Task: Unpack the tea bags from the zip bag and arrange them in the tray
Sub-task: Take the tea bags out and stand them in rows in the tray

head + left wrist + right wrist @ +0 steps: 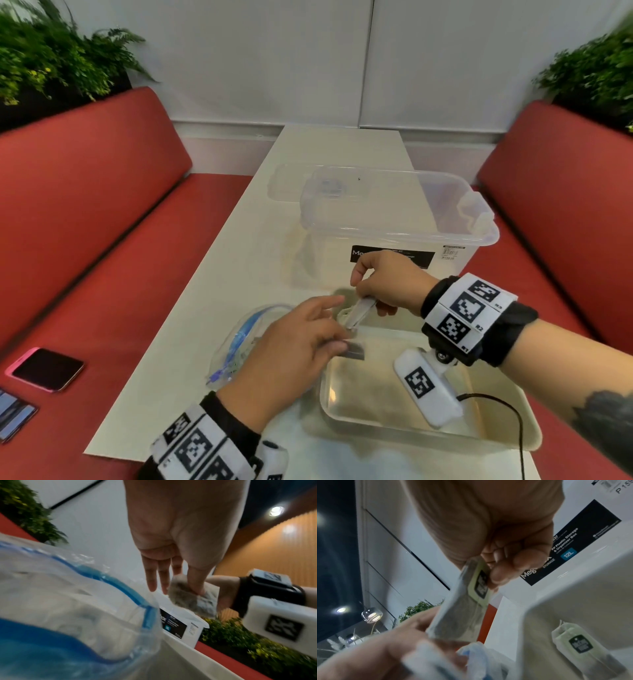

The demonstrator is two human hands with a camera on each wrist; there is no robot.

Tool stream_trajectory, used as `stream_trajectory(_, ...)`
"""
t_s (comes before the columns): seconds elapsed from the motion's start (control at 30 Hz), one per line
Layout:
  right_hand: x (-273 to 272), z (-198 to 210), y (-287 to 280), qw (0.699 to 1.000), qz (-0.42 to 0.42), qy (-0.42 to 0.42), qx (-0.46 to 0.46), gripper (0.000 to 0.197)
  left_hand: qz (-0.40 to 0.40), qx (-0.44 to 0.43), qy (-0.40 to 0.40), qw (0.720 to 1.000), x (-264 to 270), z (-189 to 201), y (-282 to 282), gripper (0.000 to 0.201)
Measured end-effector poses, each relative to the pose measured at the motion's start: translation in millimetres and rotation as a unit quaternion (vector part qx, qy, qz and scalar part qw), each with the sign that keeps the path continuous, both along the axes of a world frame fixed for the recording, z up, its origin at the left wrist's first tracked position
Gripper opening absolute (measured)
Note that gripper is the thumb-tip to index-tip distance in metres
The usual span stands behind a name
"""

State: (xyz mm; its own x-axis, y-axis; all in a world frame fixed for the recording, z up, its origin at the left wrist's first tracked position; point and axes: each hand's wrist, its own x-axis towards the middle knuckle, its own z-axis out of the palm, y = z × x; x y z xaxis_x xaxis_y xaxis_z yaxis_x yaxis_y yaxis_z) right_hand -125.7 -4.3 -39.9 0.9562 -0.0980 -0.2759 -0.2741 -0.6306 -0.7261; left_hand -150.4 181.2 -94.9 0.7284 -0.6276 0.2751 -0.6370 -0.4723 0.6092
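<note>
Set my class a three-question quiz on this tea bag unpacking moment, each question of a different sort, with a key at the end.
1. True or false: the right hand pinches a tea bag by its upper end.
2. Where does the zip bag lie?
A. inside the tray
B. on the table, left of the tray
C. in the lidded storage box
3. Fill in: the storage box stands on the table beyond the ____.

Key:
1. True.
2. B.
3. Tray. One tea bag already lies in it, as the right wrist view shows; the left hand pinches another.
</note>
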Motion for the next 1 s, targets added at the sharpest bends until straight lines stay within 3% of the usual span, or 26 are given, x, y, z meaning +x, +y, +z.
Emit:
stream_trajectory(0.1,-1,3,4,1.0,-0.003,0.014,0.02,0.014,0.013,0.017,-0.062,0.998,-1,-6,-9,0.015)
stream_trajectory(0.2,-3,8,2,0.999,-0.012,0.024,0.033,0.013,0.038,-0.036,-0.075,0.996,-1,-3,-10,0.019)
stream_trajectory(0.3,-4,10,-3,0.998,-0.037,0.017,0.039,0.011,0.008,-0.052,-0.081,0.995,-5,1,-8,0.026)
stream_trajectory(0.43,-4,9,-6,0.998,-0.065,-0.007,0.015,0.008,-0.024,-0.008,-0.1,0.995,-14,4,-15,0.023)
stream_trajectory(0.63,-9,9,-3,0.998,-0.053,-0.022,0.023,0.009,0.05,-0.043,-0.093,0.993,-10,-2,-26,0.023)
stream_trajectory(0.8,-11,15,-9,0.985,-0.028,0.001,0.17,0.009,0.095,-0.139,-0.007,0.986,-3,0,-20,0.012)
stream_trajectory(0.87,-12,18,-13,0.975,0.005,0.026,0.22,0.02,0.108,-0.199,0.06,0.972,-3,-2,-18,0.013)
stream_trajectory(1.0,-14,23,-16,0.981,0.071,0.012,0.179,0.006,0.1,-0.286,0.204,0.931,-5,-2,-17,0.015)
